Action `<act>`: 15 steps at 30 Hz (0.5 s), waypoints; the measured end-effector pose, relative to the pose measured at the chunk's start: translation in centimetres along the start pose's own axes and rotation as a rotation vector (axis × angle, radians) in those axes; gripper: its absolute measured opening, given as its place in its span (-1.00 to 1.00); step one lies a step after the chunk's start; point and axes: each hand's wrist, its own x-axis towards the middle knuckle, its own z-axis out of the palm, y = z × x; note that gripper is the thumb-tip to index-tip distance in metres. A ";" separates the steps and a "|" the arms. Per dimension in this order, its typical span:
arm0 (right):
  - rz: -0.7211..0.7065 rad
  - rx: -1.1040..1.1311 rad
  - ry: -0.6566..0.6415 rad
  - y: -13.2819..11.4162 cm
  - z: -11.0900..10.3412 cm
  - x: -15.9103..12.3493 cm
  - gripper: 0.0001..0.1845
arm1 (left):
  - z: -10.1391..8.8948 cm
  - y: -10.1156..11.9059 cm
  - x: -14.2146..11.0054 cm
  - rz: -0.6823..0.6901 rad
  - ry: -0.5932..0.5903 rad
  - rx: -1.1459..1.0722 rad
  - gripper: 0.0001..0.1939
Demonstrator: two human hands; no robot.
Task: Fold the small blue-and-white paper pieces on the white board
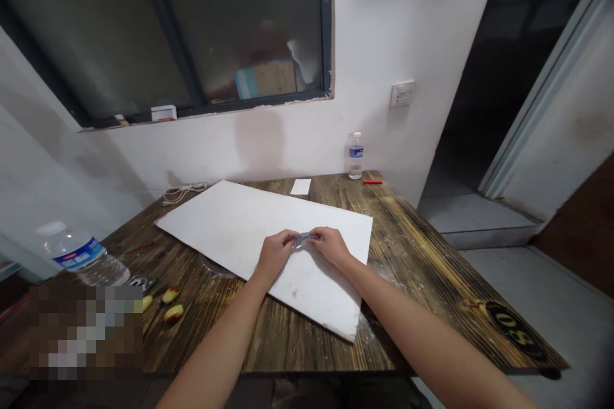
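Note:
Over a large white board, my left hand and my right hand meet with fingertips closed. Between them they pinch a small, shiny, bluish-clear crumpled piece that looks like plastic film; its exact kind is too small to tell. The left hand grips its left end, the right hand its right end. The board lies at a slant on a dark wooden table, with part of a round clear object showing under its near left edge.
A large water bottle and several yellow-brown fruits are at the left. Along the back lie a white cable, a white paper, a small water bottle and a red stick-like item. The table's right edge borders the floor.

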 end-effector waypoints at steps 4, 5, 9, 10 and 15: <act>0.007 -0.007 0.016 0.1 0.0 0.1 -0.82 | 0.4 -0.6 0.1 -0.050 0.027 -0.045 -0.76; -0.001 -0.033 0.002 0.1 0.0 0.1 -0.81 | 0.4 -0.7 0.1 -0.057 0.008 -0.014 -0.72; -0.026 -0.139 -0.022 0.1 0.0 -0.1 -0.78 | 0.4 -0.7 0.1 0.031 -0.055 0.141 -0.59; -0.025 -0.150 -0.020 0.1 0.0 -0.2 -0.78 | 0.4 -0.5 0.1 0.082 -0.062 0.179 -0.57; -0.047 -0.161 -0.034 -0.1 -0.1 -0.3 -0.82 | 0.4 0.6 -0.1 0.292 -0.108 0.410 -0.58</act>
